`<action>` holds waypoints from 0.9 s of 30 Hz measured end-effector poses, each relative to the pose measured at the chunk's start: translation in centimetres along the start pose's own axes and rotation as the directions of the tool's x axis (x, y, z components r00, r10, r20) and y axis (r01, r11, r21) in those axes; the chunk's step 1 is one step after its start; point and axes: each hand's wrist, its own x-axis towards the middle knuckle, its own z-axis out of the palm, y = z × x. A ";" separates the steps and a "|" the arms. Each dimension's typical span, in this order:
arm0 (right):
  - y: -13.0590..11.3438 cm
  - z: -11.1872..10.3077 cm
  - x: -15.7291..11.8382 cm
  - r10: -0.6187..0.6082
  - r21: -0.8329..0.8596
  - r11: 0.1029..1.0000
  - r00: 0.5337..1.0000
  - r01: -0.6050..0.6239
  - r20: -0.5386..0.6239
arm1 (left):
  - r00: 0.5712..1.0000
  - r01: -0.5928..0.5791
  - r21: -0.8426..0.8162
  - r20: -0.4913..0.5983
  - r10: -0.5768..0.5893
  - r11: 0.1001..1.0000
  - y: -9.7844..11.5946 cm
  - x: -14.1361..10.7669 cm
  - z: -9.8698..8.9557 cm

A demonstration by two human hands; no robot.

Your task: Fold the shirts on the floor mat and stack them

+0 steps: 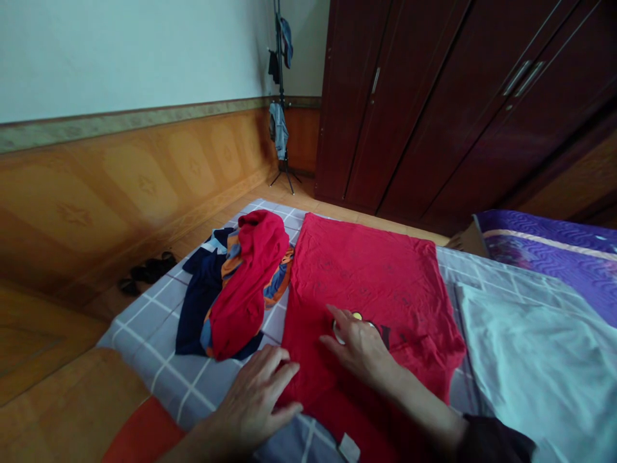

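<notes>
One dark wardrobe (409, 96) stands at 1 o'clock beyond a bed's grey checked sheet (144, 328). A wrinkled red shirt (366, 270) lies flat at 12 o'clock from the hands, between a heap of clothes (236, 289) at 11 o'clock and a pale blue cloth (530, 360) at 3 o'clock, with only narrow strips of sheet open on either side. The left hand (250, 399) rests at the shirt's near left edge, fingers spread. The right hand (357, 344), fingers close together, touches a printed badge (355, 316). Flat, light pressure suits this cloth.

Left hand (253, 392) and right hand (359, 344) rest on a red T-shirt (366, 270).
</notes>
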 end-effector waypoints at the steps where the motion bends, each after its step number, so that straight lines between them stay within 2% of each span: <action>1: -0.2 0.6 0.9 -0.005 -0.055 0.998 1.000 0.006 0.028 | 1.000 -0.012 0.007 -0.014 0.012 1.000 -0.2 -0.3 0.3; 5: -0.6 1.2 3.0 0.050 -0.177 0.984 0.996 -0.036 0.075 | 0.992 -0.061 0.024 -0.105 0.063 0.998 -0.8 -0.9 1.3; 10: 0.0 0.2 3.7 0.032 -0.169 0.985 0.998 -0.021 0.062 | 0.968 -0.057 0.003 -0.245 0.056 0.998 -1.5 -0.8 2.5; 12: -0.1 0.2 3.7 0.021 -0.165 0.986 0.997 -0.008 0.073 | 0.964 -0.014 0.010 -0.267 0.016 1.000 -1.4 -0.5 2.7; 15: -0.4 0.6 3.6 0.007 -0.169 0.986 0.998 0.004 0.062 | 0.968 0.131 0.048 -0.221 -0.117 0.990 -1.0 0.3 2.8; 18: -0.4 1.1 3.6 -0.007 -0.172 0.985 0.999 0.015 0.050 | 0.969 0.239 0.055 -0.080 -0.234 0.970 -0.7 0.6 2.7; 20: -0.2 1.2 3.6 -0.017 -0.168 0.985 0.999 0.025 0.049 | 0.965 0.262 0.051 -0.005 -0.262 0.964 -0.6 0.2 2.7; 23: 0.0 1.1 3.5 -0.037 -0.160 0.986 0.998 0.044 0.047 | 0.975 0.219 0.076 -0.051 -0.216 0.973 -0.6 -1.0 2.7; 25: -0.2 0.8 3.4 -0.030 -0.164 0.986 0.998 0.039 0.056 | 0.987 0.119 0.114 -0.120 -0.106 0.986 -0.7 -1.5 2.8; 27: -0.8 0.5 3.3 -0.032 -0.183 0.982 0.998 0.040 0.045 | 0.989 -0.021 0.148 -0.141 0.042 0.989 -0.7 -1.5 2.8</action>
